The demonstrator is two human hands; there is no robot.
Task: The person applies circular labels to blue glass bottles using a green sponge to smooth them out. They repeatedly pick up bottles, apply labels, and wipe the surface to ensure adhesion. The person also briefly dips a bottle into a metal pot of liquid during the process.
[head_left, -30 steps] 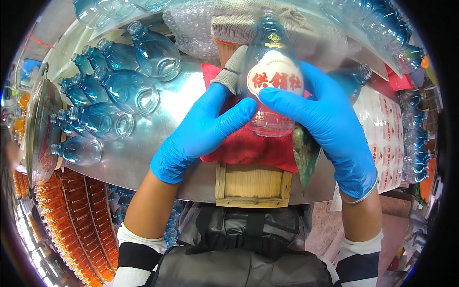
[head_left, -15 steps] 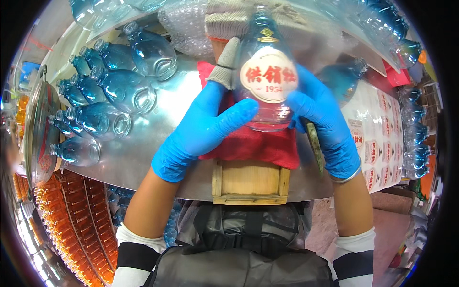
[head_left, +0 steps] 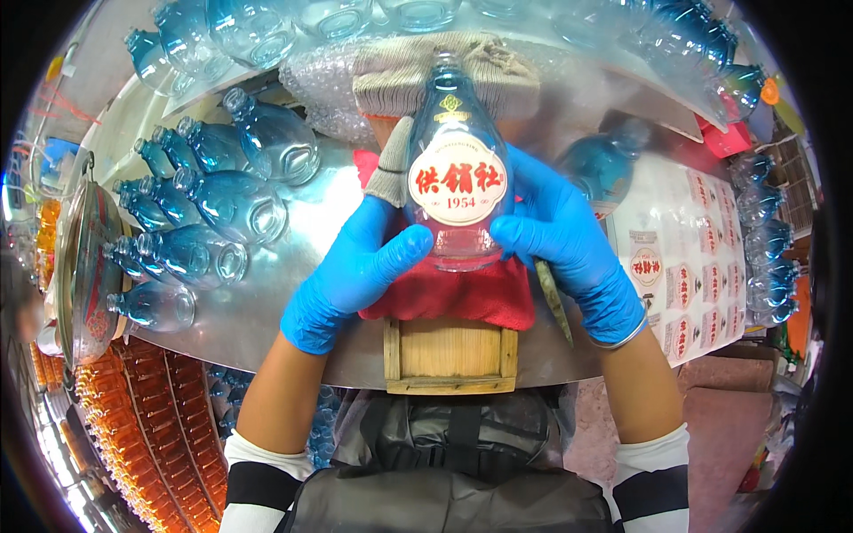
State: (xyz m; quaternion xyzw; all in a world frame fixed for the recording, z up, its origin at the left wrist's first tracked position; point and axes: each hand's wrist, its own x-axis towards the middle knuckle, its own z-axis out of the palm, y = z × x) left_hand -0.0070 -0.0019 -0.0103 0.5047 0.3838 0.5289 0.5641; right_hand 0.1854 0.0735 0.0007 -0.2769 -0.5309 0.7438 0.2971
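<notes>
A pear-shaped glass bottle (head_left: 451, 124), blue at the neck and fading to clear, is held up over a red cloth (head_left: 444, 293). Its front bears a round white label (head_left: 458, 191) with red writing. My left hand (head_left: 346, 275) holds the bottle from the left, thumb at its lower edge; one blue-gloved finger wears a grey knit sleeve (head_left: 391, 164). From the right, my right hand (head_left: 569, 240) grips the lower body, its other fingers hidden behind the glass. A thin greenish strip-like tool (head_left: 553, 302) sticks out below that hand.
Several blue bottles (head_left: 235, 200) lie on the metal table at left. A label sheet (head_left: 684, 266) spreads at right, beside another bottle (head_left: 604, 164). A wooden box (head_left: 451, 351) sits at the near edge; a ribbed grey fabric pad (head_left: 382, 84) lies beyond the bottle. Orange bottles (head_left: 147, 417) stand lower left.
The bottle and both hands have shifted a little left and toward me. The whole view has also moved slightly. Both hands keep hold of the bottle.
</notes>
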